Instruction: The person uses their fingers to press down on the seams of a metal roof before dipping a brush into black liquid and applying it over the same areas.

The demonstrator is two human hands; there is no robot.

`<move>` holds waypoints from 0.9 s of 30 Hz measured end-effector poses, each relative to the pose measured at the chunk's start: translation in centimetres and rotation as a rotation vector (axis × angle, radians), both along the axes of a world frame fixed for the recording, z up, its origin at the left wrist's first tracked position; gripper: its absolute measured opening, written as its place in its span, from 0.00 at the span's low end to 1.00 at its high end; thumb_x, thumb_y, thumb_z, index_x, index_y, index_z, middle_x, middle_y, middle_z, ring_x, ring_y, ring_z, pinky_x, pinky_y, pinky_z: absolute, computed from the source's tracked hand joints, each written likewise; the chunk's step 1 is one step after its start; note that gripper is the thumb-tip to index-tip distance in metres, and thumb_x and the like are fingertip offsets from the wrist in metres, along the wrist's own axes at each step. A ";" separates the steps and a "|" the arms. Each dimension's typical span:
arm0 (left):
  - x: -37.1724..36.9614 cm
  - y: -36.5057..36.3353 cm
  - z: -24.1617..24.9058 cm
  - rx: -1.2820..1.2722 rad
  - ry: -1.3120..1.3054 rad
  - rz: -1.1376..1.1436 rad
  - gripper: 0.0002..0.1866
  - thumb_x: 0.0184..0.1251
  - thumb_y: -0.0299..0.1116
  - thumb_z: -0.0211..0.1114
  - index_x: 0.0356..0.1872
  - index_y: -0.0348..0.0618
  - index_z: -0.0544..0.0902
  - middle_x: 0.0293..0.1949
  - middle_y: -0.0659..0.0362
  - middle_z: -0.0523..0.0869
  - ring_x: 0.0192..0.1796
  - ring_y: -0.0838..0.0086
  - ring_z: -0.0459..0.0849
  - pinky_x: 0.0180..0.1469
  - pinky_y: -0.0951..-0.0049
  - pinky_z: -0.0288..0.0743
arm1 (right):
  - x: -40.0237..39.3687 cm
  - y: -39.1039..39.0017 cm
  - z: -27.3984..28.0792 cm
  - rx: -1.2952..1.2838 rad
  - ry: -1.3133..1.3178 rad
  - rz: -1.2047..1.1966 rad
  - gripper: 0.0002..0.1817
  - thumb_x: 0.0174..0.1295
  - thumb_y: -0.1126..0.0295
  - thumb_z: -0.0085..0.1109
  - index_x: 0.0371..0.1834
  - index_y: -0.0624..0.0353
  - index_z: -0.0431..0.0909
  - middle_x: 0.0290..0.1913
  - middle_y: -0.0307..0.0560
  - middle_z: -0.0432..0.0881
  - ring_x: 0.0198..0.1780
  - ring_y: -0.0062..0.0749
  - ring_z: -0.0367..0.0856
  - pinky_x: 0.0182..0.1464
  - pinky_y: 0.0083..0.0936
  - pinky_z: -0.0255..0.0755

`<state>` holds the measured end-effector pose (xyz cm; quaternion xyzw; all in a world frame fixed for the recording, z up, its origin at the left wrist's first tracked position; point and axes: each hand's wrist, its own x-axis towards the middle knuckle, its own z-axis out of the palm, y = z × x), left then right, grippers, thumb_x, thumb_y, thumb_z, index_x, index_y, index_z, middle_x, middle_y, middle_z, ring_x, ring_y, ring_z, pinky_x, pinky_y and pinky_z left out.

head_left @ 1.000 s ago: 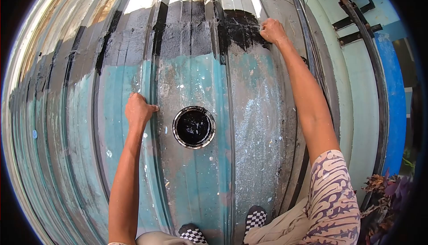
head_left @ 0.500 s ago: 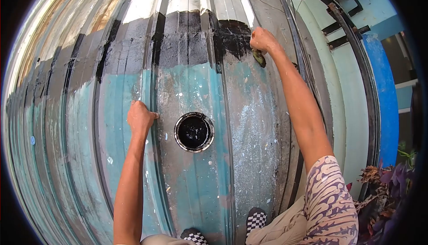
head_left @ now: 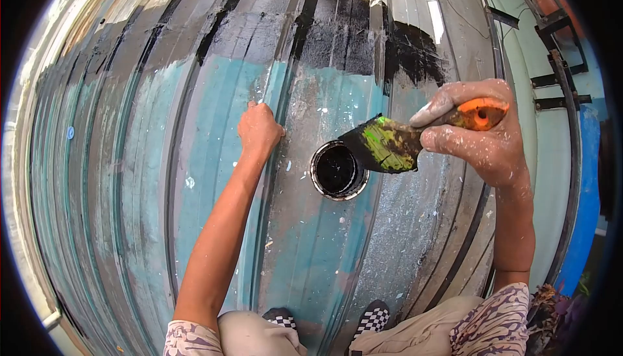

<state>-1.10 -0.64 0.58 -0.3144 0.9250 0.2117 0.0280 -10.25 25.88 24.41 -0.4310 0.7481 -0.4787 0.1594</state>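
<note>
step: reload, by my read. Brush (head_left: 389,143) hangs just above and right of the can (head_left: 337,170), bristles pointing at the opening; not dipped yet.
right hand (head_left: 483,139): clenched around the orange brush handle, thumb and forefinger pinching near the ferrule. Skin speckled with pale paint.
left hand (head_left: 259,129): fist closed, knuckles braced on a raised rib of the roof sheet (head_left: 130,161). Holds nothing I can see.
next move needs: lower the bristles straight into the can mouth, clear the rim, avoid dripping on the unpainted teal.
brush: flat, wide, bristles black at the edges with green residue on the face.
can: round, open, metal rim smeared, full of glossy black coating. Sits on a flat pan between two ribs.
roof sheet: corrugated metal, weathered teal, chalky flaking patches, white flecks.
black coat (head_left: 350,38): wet-looking band across the upper part, ragged lower edge.
shoes (head_left: 373,320): checkered, at the lower edge.
</note>
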 end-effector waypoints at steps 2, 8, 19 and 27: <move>0.0 -0.1 0.0 -0.005 0.001 -0.003 0.14 0.35 0.27 0.78 0.26 0.33 0.85 0.47 0.41 0.82 0.43 0.47 0.85 0.43 0.54 0.80 | 1.4 0.2 -2.0 -0.062 0.228 0.149 0.18 0.49 0.81 0.70 0.43 0.61 0.74 0.37 0.48 0.84 0.32 0.31 0.85 0.38 0.26 0.81; 0.0 -0.1 0.5 0.006 -0.006 -0.025 0.13 0.36 0.26 0.76 0.28 0.34 0.87 0.48 0.41 0.82 0.43 0.48 0.85 0.44 0.54 0.80 | 3.6 -1.3 -5.6 0.129 -0.008 0.054 0.06 0.45 0.77 0.63 0.28 0.68 0.83 0.27 0.53 0.85 0.29 0.32 0.86 0.37 0.25 0.78; 0.0 -0.1 0.2 0.002 -0.006 -0.026 0.11 0.37 0.24 0.72 0.27 0.33 0.86 0.47 0.39 0.82 0.43 0.46 0.85 0.43 0.54 0.80 | 5.2 -1.7 -13.0 0.225 0.254 0.138 0.09 0.47 0.74 0.63 0.31 0.66 0.82 0.30 0.57 0.84 0.32 0.48 0.84 0.40 0.33 0.79; -0.1 -0.2 0.3 0.003 -0.019 -0.029 0.16 0.35 0.27 0.78 0.29 0.33 0.86 0.49 0.39 0.82 0.44 0.47 0.85 0.44 0.54 0.81 | 0.3 0.1 -11.1 0.132 -0.613 -0.084 0.08 0.51 0.76 0.68 0.33 0.68 0.86 0.28 0.43 0.85 0.30 0.25 0.83 0.35 0.22 0.78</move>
